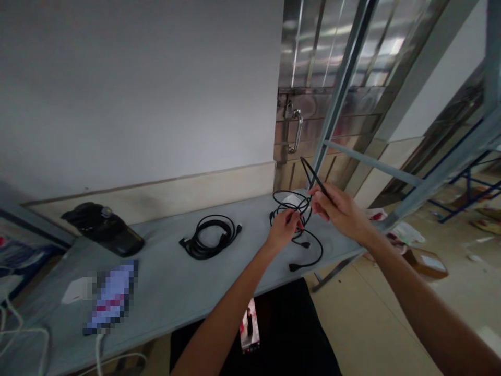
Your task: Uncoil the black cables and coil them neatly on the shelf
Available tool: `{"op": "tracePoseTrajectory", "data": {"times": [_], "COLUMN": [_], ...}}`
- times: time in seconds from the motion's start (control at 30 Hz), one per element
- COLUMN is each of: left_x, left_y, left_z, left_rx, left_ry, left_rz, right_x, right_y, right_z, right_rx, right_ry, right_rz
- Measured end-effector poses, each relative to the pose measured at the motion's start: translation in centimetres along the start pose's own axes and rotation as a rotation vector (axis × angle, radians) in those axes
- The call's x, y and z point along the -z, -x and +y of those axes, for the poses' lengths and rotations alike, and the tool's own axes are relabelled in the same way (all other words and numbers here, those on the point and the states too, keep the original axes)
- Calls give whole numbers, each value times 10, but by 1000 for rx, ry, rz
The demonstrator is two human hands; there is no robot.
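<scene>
1. Left hand: fingers curl together and pinch a strand of the black cable, thumb on top; fingertips are partly hidden by the loops.
2. Right hand: fingers close around a doubled length of the same-looking cable, which sticks up past the hand as a narrow loop. Can't tell exactly how many strands are in the grip.
3. Cable location: in the air just above the grey table, loops hanging between both hands, lower part lying on the tabletop near the front edge. Two black plug ends show below the left hand. A white item sits just behind the loops.
4. Nearby on table, left of hands: a second black cable, coiled, then a black pouch near the wall. Front left: a pixelated blue-and-white object beside a white card. White cord hangs at the table's front edge.
5. Past the table: steel door with a metal pull handle, grey metal frame. Cardboard box on the floor at right.
6. Below the table: a phone showing a picture, against black clothing.
7. Writing: the box label is too small to read, the pixelated object is unreadable, and no brand is legible on the cables.
</scene>
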State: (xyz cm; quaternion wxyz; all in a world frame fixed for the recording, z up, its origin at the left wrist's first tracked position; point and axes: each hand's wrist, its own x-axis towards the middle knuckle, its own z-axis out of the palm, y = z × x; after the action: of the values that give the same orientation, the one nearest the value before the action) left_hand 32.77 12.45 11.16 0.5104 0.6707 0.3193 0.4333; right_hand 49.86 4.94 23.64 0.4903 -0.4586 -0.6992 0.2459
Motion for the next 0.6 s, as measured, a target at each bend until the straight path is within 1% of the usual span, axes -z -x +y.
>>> {"op": "tracePoseTrajectory", "data": {"times": [0.13, 0.2, 0.27, 0.37, 0.43, 0.53, 0.6], "left_x": [22, 35, 49, 71, 87, 106, 116], "left_y": [-3, -6, -11, -22, -29, -37, -38], "left_z": [21, 36, 55, 91, 118, 158, 180], "left_rx": [-55, -75, -106, -191, -253, -322, -353], "left_ry": [12, 53, 108, 88, 52, 94, 121], "left_rz": [118, 169, 225, 319, 355, 336, 314], "right_x": [10, 16, 23, 34, 40, 43, 44], "right_y": [32, 45, 55, 69, 76, 83, 87], "right_z": [59, 85, 104, 122, 129, 134, 135], "right_rx": [-63, -107, -150, -196, -216, -252, -272], "right_ry": [191, 227, 235, 221, 200, 168, 148], "right_rz": [87, 119, 151, 226, 279, 319, 332]}}
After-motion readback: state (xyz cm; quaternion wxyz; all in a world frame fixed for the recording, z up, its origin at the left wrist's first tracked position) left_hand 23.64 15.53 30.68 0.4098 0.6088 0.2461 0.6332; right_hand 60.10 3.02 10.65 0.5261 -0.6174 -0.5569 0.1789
